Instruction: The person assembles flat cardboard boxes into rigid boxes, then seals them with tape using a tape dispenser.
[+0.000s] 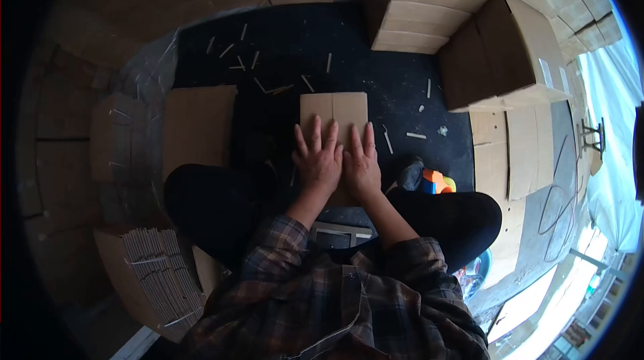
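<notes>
A small brown cardboard box [333,105] lies between my knees, a seam running down the middle of its top. My left hand [317,159] rests flat on it with the fingers spread. Beside it my right hand [362,164] also presses flat on the cardboard, thumb close to the left one. Neither hand grips anything. Part of the box's near side is hidden under my hands and wrists. By my right knee is an orange, blue and yellow object [437,182] whose kind I cannot make out.
Cardboard scraps [267,88] litter the black floor covering [282,38]. A brown cardboard piece [198,125] stands at my left, with tied flat cardboard [161,266] nearer. Large cartons [500,51] are stacked ahead right. Cardboard sheets [530,149] and a blue tub [477,273] lie rightward.
</notes>
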A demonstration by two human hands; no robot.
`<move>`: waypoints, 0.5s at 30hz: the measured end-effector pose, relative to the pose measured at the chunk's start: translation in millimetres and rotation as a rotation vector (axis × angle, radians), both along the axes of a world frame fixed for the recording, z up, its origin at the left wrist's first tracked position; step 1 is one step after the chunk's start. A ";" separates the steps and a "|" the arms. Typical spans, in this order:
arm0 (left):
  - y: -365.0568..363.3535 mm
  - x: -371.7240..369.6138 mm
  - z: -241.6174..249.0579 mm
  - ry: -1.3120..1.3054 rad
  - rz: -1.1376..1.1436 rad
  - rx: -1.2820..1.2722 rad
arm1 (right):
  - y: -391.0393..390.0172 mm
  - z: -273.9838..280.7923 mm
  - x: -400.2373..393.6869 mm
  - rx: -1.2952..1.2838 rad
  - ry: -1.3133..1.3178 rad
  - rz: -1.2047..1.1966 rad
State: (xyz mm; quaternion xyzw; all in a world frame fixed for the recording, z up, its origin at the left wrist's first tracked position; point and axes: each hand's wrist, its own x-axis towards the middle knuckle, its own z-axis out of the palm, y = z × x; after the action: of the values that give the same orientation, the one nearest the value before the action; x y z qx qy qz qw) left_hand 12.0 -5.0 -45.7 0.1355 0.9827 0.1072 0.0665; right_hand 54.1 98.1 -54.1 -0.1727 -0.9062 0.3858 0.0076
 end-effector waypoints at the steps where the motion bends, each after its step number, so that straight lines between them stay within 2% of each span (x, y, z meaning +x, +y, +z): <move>1: 2.7 -0.5 1.8 -0.010 0.000 -0.060 | -1.9 0.9 -1.8 0.074 -0.050 0.009; 3: 6.2 -1.5 2.5 -0.038 0.009 -0.115 | -2.0 0.9 -2.6 0.172 -0.066 0.027; 6: -4.4 0.2 -3.6 0.005 -0.068 -0.070 | 19.9 17.2 -7.2 0.119 -0.240 0.182; 7: -5.2 0.7 -7.5 0.002 -0.078 -0.068 | 43.7 29.1 -8.9 0.116 -0.334 0.360; 9: -8.1 2.5 -12.3 0.100 -0.107 -0.046 | 124.4 -28.0 -15.0 -0.075 -0.289 0.804; 10: -8.0 1.8 -12.5 0.104 -0.106 -0.045 | 145.0 52.2 -20.1 -0.495 -0.499 0.454; 11: -7.7 3.2 -11.8 0.099 -0.101 -0.019 | 185.7 51.5 -10.6 -0.655 -0.387 0.293; 12: -6.3 3.2 -11.2 0.099 -0.092 0.009 | 212.5 70.3 -8.1 -0.855 -0.429 -0.088; 13: -6.2 3.2 -11.3 0.105 -0.083 0.009 | 253.5 63.7 5.2 -0.367 -0.237 0.129; 14: -6.9 4.8 -11.7 0.124 -0.085 0.036 | 252.2 109.7 11.6 -0.236 -0.338 -0.062; 15: -6.1 4.9 -12.4 0.148 -0.084 0.067 | 287.1 81.2 35.4 -0.199 -0.336 -0.187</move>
State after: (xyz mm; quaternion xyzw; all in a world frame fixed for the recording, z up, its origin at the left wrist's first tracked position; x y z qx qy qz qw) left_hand 17.0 -11.1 -58.1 0.1864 0.9742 0.1266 -0.0065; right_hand 89.5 385.2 27.1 -0.3180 -0.8322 0.4368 -0.1249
